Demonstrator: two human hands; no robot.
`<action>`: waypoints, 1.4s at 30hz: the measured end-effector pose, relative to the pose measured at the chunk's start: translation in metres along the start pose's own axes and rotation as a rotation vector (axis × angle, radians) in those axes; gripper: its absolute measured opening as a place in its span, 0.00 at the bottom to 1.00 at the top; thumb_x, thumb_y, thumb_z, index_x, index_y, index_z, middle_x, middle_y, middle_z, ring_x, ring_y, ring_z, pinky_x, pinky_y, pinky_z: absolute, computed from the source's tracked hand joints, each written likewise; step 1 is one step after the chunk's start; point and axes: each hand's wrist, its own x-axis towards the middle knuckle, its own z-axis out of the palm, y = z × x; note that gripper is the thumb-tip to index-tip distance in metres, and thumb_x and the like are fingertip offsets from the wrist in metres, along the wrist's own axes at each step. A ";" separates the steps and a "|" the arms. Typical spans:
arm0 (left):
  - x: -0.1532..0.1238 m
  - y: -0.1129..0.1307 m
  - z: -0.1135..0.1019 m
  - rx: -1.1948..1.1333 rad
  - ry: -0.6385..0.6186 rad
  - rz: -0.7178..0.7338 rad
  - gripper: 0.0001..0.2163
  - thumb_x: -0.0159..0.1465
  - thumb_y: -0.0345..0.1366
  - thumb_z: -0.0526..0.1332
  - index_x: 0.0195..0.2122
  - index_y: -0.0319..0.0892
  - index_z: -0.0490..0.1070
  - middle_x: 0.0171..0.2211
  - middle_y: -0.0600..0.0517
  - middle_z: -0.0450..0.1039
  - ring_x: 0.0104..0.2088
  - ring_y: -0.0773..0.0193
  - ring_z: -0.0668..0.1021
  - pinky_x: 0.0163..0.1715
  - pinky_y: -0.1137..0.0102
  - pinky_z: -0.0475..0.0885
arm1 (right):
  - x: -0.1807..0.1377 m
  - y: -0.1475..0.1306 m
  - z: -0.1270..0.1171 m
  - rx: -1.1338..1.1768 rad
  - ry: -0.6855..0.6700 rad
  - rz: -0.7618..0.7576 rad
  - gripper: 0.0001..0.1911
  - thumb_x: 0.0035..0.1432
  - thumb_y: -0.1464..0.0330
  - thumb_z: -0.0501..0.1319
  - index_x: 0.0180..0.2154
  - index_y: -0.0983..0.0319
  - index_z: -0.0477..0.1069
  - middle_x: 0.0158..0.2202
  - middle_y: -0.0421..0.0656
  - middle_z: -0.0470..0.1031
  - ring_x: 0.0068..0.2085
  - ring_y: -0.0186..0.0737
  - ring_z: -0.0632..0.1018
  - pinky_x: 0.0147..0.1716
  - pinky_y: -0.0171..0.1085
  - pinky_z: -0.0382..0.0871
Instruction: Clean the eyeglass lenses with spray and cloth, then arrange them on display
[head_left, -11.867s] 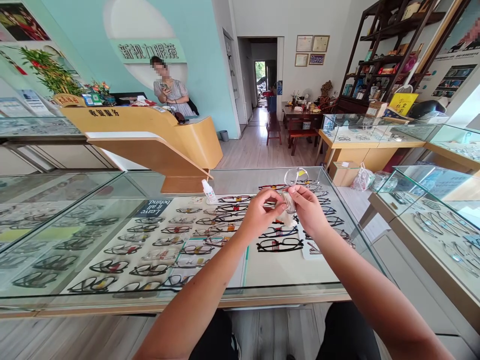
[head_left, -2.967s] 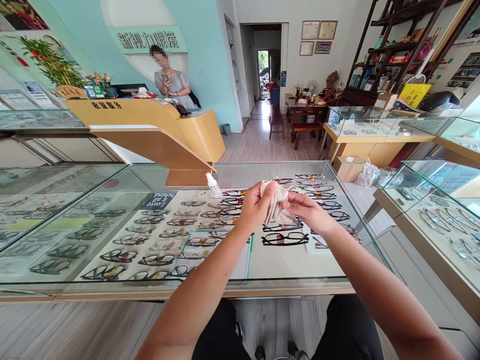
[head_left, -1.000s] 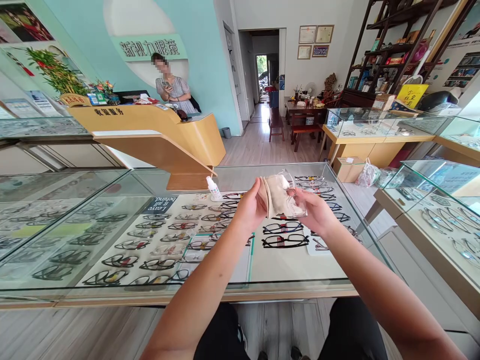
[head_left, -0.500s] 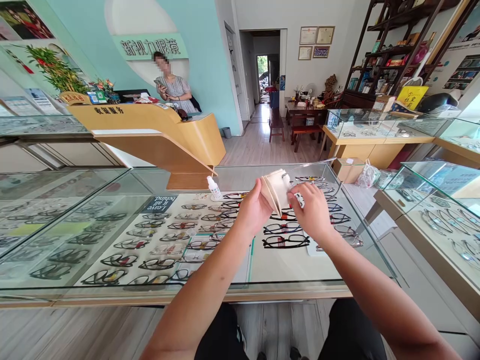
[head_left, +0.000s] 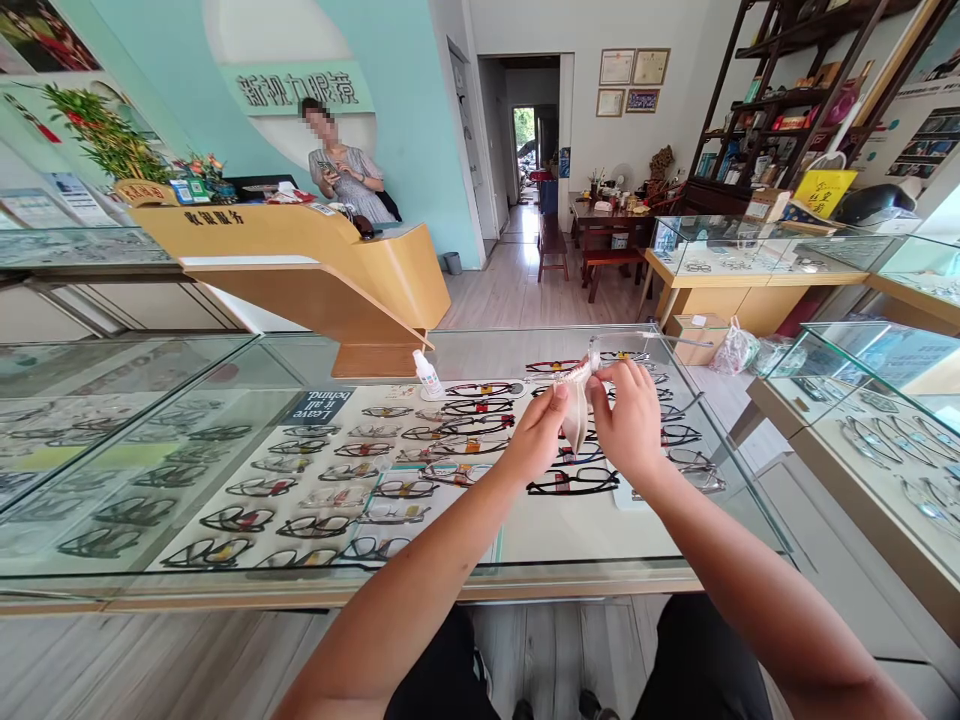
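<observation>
Above the glass display counter, my left hand [head_left: 536, 435] is closed on a cream-coloured cloth [head_left: 576, 415], its thumb along the top fold. My right hand [head_left: 626, 415] is closed close against the cloth's right side. Its fingers pinch what looks like a pair of thin-rimmed eyeglasses [head_left: 595, 358], mostly hidden by the hand and cloth. Thin temple-like lines stick out to the right past my knuckles. A small white bottle [head_left: 427, 376] stands upright on the glass, left of my hands.
Rows of spectacle frames [head_left: 240, 520] lie inside the glass counter [head_left: 600, 560]. More glass cases [head_left: 885, 400] stand at the right. Beyond the counter, a person [head_left: 349, 180] holding a phone is behind a wooden desk [head_left: 285, 235]. A dark table and bench [head_left: 611, 258] stand farther back.
My left hand has moved right, closer to my right hand. The cloth has turned and bunched up between them, and thin temple-like lines now show beyond my right hand.
</observation>
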 end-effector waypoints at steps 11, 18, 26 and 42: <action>-0.020 0.005 0.019 0.336 -0.188 0.130 0.26 0.72 0.65 0.60 0.46 0.48 0.85 0.31 0.48 0.79 0.40 0.52 0.81 0.49 0.59 0.77 | 0.009 0.002 -0.011 0.439 0.300 0.201 0.11 0.75 0.56 0.61 0.40 0.54 0.69 0.38 0.43 0.75 0.44 0.48 0.77 0.51 0.49 0.69; 0.007 0.023 -0.008 0.150 -0.004 -0.008 0.24 0.66 0.63 0.69 0.42 0.45 0.82 0.33 0.51 0.75 0.32 0.62 0.74 0.32 0.68 0.70 | 0.027 0.008 -0.029 0.838 0.239 0.264 0.11 0.73 0.54 0.63 0.42 0.52 0.69 0.47 0.46 0.81 0.53 0.48 0.81 0.59 0.51 0.72; 0.003 0.043 -0.018 0.781 0.170 0.647 0.12 0.69 0.44 0.71 0.32 0.46 0.75 0.39 0.48 0.75 0.41 0.57 0.77 0.43 0.65 0.71 | 0.023 0.010 -0.033 0.909 -0.209 0.207 0.12 0.74 0.55 0.62 0.39 0.54 0.72 0.37 0.41 0.82 0.45 0.47 0.80 0.52 0.47 0.69; 0.012 0.039 -0.030 1.280 0.121 1.135 0.33 0.66 0.50 0.75 0.68 0.47 0.70 0.56 0.41 0.84 0.49 0.50 0.87 0.49 0.57 0.82 | 0.015 0.012 -0.031 0.555 -0.422 -0.073 0.10 0.73 0.69 0.56 0.36 0.55 0.71 0.32 0.37 0.83 0.38 0.44 0.76 0.47 0.45 0.65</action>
